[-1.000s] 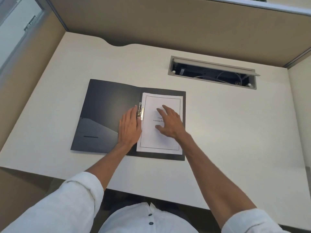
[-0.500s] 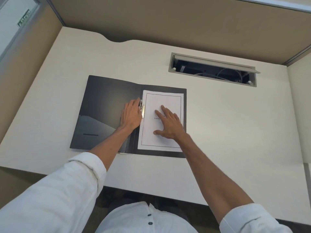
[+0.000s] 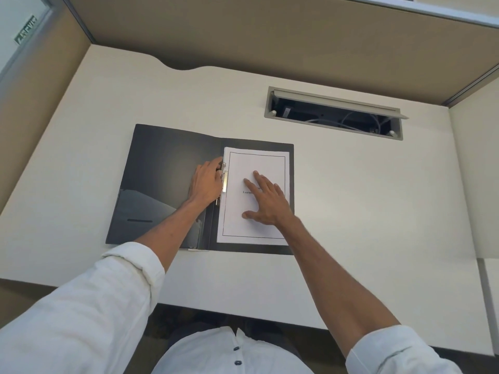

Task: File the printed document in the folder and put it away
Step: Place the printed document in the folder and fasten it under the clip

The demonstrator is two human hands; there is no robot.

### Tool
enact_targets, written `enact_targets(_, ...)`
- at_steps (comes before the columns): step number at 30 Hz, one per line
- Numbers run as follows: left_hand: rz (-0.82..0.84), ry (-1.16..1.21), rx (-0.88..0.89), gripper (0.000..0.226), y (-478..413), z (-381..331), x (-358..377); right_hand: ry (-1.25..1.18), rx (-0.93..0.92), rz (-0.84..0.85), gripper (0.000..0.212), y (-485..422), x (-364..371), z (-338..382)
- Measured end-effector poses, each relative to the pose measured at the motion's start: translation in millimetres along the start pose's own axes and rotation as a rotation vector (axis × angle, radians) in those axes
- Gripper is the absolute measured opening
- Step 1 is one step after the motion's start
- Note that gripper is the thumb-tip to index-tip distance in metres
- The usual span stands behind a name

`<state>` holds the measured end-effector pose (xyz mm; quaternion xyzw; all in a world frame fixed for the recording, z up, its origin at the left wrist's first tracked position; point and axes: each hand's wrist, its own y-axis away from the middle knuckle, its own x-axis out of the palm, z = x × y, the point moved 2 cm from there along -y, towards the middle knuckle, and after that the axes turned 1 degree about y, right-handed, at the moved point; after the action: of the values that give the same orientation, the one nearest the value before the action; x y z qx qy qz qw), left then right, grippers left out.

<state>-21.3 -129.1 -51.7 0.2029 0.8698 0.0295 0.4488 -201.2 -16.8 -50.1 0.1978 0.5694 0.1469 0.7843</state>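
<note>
Filling most of the view, the pale counter (image 3: 351, 211) sits boxed in by tan partition walls (image 3: 243, 31), with an open cable tray (image 3: 334, 113) sunk into its far right part, wires showing inside. Near the counter's middle a black folder (image 3: 162, 168) lies opened flat, its left flap bare apart from a low pocket (image 3: 145, 211). On the right flap lies the printed document (image 3: 256, 163), a white sheet with a thin black border, squared up against the spine and inside the folder's edges. At the spine, along the sheet's left edge, sits a metal clip (image 3: 224, 179). The right hand (image 3: 266, 201) lies flat on the sheet, grip wide, fingers spread and pressing the paper, holding nothing. The left hand (image 3: 206, 182) rests on the left flap beside the spine, fingertips touching the clip; whether its grip is pinching the clip or only pressing it I cannot tell. White rolled sleeves (image 3: 129, 276) cover both upper arms.
</note>
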Motion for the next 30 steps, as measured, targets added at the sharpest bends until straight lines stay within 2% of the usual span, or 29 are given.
enact_targets(7,-0.002,-0.055,0.050,0.041,-3.5,-0.5,-1.9,-0.014,0.005,-0.004,0.104,-0.4,1.9,-0.6)
enact_targets(17,-0.078,0.132,0.062,0.016,9.9,-7.4,-18.7,-0.025,0.007,0.000,0.105,0.4,0.0,0.2)
enact_targets(30,-0.061,0.212,0.114,0.015,66.6,15.3,-10.4,-0.025,-0.005,0.006,0.103,5.0,-2.8,1.3)
